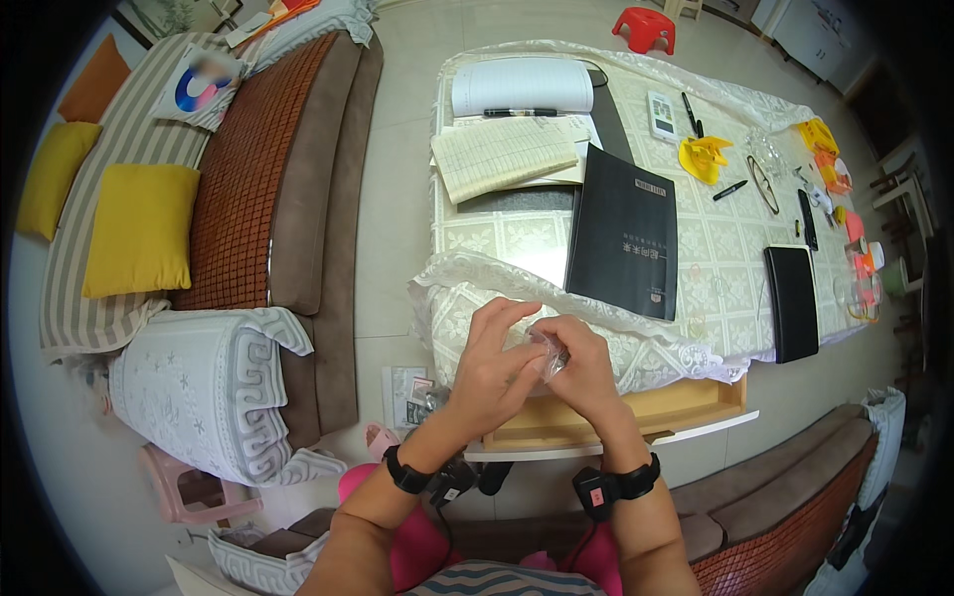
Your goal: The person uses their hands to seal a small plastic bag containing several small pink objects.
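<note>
A small piece of crumpled clear plastic (552, 356) is between my two hands, over the near edge of the table. My right hand (585, 363) has its fingers curled around the plastic. My left hand (492, 369) pinches it from the other side with thumb and forefinger, its other fingers raised. What the plastic may contain is hidden by my fingers. Below my hands a shallow wooden drawer (671, 406) is pulled out. The lace tablecloth (514, 242) is bunched up along that edge, and a black folder (622, 231) lies just beyond.
An open notebook (522, 86) and a lined paper pad (507, 156) lie at the table's far left. Eyeglasses (762, 185), a yellow plastic clip (702, 158) and a black notebook (791, 304) lie to the right. Sofas stand on the left (298, 179) and near right (790, 484).
</note>
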`<state>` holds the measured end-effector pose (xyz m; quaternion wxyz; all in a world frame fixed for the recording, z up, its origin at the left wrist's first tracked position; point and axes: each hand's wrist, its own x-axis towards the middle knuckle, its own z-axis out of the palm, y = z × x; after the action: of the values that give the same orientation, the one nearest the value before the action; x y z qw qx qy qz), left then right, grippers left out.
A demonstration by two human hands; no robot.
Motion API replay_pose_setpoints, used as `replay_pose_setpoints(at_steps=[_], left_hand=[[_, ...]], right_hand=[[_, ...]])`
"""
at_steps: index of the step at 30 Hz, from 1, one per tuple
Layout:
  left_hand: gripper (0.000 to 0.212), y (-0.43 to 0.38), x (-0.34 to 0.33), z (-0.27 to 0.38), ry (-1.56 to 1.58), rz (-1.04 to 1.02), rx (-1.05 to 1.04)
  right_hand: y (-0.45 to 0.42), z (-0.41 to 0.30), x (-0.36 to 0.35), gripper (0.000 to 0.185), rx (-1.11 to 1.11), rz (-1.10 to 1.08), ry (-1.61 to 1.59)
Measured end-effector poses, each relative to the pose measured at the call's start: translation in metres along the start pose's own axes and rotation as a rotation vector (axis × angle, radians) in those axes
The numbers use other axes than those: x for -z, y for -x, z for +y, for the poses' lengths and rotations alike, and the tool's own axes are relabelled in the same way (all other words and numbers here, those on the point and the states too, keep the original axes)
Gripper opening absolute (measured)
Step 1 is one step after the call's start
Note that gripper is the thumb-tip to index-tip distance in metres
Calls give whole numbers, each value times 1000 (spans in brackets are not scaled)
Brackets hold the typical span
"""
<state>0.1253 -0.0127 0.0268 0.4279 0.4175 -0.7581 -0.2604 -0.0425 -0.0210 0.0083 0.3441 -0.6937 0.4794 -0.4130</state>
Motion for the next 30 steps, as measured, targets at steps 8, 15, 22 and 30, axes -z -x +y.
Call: replay_pose_setpoints(at_steps=[8, 15, 22, 30], left_hand=[[22, -6, 9, 1, -85, -57, -122], [19, -1, 5, -9, -8, -37, -128], [20, 2, 12, -14, -36, 97, -2], [22, 24, 3, -50, -206, 59, 123]], right_hand=[[0, -1, 7, 36, -88, -16, -66], [-1, -1, 6, 35, -59, -32, -35], [0, 6, 13, 34, -137, -5, -76], [-2, 8, 17, 33, -126, 36, -26]])
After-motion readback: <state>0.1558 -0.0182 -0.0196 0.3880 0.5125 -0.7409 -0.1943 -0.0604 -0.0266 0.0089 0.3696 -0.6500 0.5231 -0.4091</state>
